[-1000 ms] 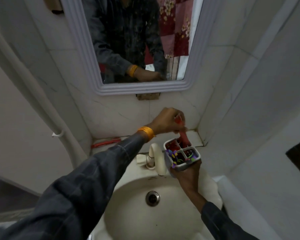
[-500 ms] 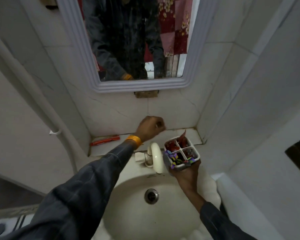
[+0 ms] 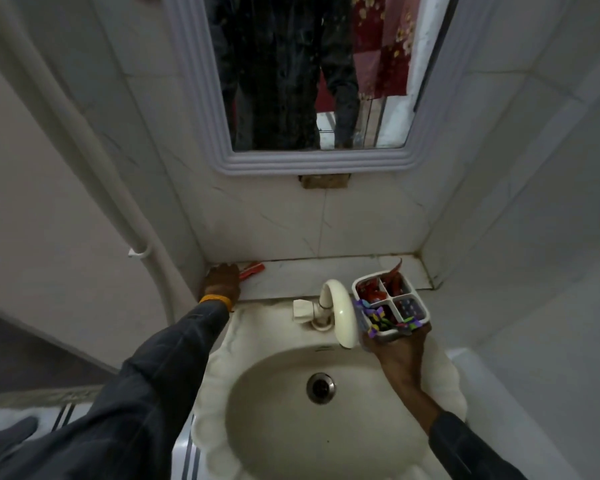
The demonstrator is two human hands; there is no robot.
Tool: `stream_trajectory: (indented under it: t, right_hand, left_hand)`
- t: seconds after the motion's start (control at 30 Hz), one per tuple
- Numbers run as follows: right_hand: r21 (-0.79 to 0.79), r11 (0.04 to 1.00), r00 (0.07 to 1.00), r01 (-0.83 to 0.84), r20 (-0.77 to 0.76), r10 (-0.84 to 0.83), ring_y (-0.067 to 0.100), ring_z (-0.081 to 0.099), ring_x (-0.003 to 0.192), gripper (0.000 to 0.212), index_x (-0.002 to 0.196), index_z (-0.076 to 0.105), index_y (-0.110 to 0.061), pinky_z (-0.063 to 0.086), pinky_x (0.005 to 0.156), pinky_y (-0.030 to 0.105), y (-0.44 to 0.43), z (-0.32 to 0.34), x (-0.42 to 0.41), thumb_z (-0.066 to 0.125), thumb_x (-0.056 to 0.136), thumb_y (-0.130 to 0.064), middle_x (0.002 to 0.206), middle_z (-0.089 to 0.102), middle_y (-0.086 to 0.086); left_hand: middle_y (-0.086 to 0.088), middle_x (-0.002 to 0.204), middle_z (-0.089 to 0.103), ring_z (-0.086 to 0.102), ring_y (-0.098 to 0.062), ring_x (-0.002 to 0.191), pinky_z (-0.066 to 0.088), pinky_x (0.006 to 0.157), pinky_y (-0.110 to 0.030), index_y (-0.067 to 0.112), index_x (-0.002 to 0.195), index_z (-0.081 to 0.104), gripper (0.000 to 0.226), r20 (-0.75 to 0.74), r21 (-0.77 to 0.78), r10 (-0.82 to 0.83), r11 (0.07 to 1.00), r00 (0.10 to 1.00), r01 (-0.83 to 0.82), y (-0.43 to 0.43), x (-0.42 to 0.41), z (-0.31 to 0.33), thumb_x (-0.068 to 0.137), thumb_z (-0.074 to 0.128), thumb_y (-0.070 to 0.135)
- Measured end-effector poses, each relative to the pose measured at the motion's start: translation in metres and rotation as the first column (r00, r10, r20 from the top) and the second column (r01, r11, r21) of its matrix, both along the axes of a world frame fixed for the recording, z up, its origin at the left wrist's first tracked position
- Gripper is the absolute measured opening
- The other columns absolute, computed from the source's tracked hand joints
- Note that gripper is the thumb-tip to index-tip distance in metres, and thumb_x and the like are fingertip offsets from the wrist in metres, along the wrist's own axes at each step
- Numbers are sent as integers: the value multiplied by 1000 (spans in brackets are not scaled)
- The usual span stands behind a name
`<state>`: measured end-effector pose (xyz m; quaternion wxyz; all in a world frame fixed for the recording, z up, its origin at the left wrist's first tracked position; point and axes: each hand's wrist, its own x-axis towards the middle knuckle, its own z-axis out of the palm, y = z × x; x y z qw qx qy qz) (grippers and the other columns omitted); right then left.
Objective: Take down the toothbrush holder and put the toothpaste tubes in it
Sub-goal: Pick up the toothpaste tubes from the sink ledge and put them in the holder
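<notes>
My right hand (image 3: 400,351) holds the white toothbrush holder (image 3: 390,303) from below, over the sink's right rim beside the tap. The holder has four compartments; red toothpaste tubes (image 3: 392,278) stick out of the back ones. Small coloured decorations line its front edge. My left hand (image 3: 221,280) rests on the left end of the tiled ledge (image 3: 326,271), its fingers over one end of a red toothpaste tube (image 3: 253,269) that lies flat there. Whether the fingers have closed on the tube is hidden by the back of the hand.
A cream sink (image 3: 319,403) with a drain lies below. A curved cream tap (image 3: 338,313) stands just left of the holder. A white-framed mirror (image 3: 312,157) hangs on the wall above the ledge. A white pipe (image 3: 118,202) runs down the left wall.
My left hand let go of the tube it had put in the holder and moved left along the ledge to the red tube. The holder has stayed in my right hand.
</notes>
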<state>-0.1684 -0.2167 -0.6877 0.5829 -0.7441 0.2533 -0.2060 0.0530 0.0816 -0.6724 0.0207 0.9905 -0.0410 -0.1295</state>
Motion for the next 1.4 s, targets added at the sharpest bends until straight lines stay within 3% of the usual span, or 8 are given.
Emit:
stream_trajectory:
  t: [0.23, 0.43, 0.57, 0.73, 0.83, 1.0, 1.17, 1.4]
  right_hand:
    - [28, 1000, 1000, -7, 15, 6, 9, 74, 113, 82, 118, 47, -32, 59, 80, 16, 3, 5, 1, 91, 67, 15, 115, 64, 0]
    - [-17, 1000, 986, 16, 165, -13, -12, 65, 116, 116, 130, 46, -56, 58, 93, 13, 1, -1, 2, 97, 54, 15, 133, 65, 7]
    - [-33, 999, 997, 1, 81, 1, -6, 72, 107, 95, 132, 49, -21, 61, 80, 13, -1, -1, 3, 92, 58, 21, 122, 68, 3]
    - [26, 999, 999, -34, -12, 34, 13, 71, 104, 87, 140, 50, -6, 61, 98, 46, -15, -7, -7, 98, 68, -15, 118, 68, -2]
    - [103, 995, 1000, 14, 24, -17, -5, 64, 120, 110, 147, 46, -11, 57, 99, 19, -11, 2, -10, 98, 59, -50, 133, 64, -5]
    - [138, 988, 998, -67, -2, 68, -14, 63, 113, 118, 147, 41, -13, 49, 85, -1, -10, 1, 2, 99, 49, -48, 127, 58, -18]
    - [-6, 1000, 998, 26, -59, -26, 8, 70, 97, 80, 137, 51, -11, 61, 95, 44, -40, 25, 17, 95, 70, -6, 109, 65, -16]
    - [-98, 982, 983, 161, -76, -169, 20, 71, 117, 108, 140, 48, -20, 61, 94, 37, -39, 30, 26, 102, 48, -33, 129, 70, 2]
  left_hand:
    - [-16, 107, 74, 70, -31, 97, 57, 89, -37, 7, 110, 69, 49, -52, -359, 85, 928, 995, -98, -43, 5, 40, 75, 76, 40]
    - [-8, 92, 72, 72, -22, 80, 63, 77, -37, 5, 100, 68, 28, 45, -839, -215, 523, 976, 154, -120, -18, 132, 78, 77, 20]
    - [-9, 85, 70, 71, -18, 75, 62, 70, -29, -5, 95, 63, 25, 67, -911, -492, 325, 868, 255, -176, -49, 163, 77, 78, 5]
    - [-2, 83, 74, 69, -14, 75, 54, 64, -21, 12, 82, 71, 26, 165, -720, -649, 435, 743, 540, -244, -84, 150, 64, 87, 22]
    - [-1, 87, 74, 64, -12, 74, 51, 65, -19, 14, 85, 72, 25, 143, -604, -686, 511, 714, 612, -262, -95, 135, 65, 85, 21]
    - [0, 81, 75, 61, -10, 68, 43, 60, -14, 17, 80, 71, 15, 149, -500, -703, 553, 695, 666, -256, -83, 122, 70, 82, 17]
    - [-1, 87, 75, 64, -10, 71, 49, 64, -15, 14, 84, 72, 11, 222, -552, -674, 509, 705, 661, -274, -61, 150, 75, 78, 18]
    - [-4, 98, 72, 68, -24, 88, 55, 74, -33, 16, 100, 68, 19, 422, -384, -409, 728, 809, 568, -233, -35, 139, 86, 64, 28]
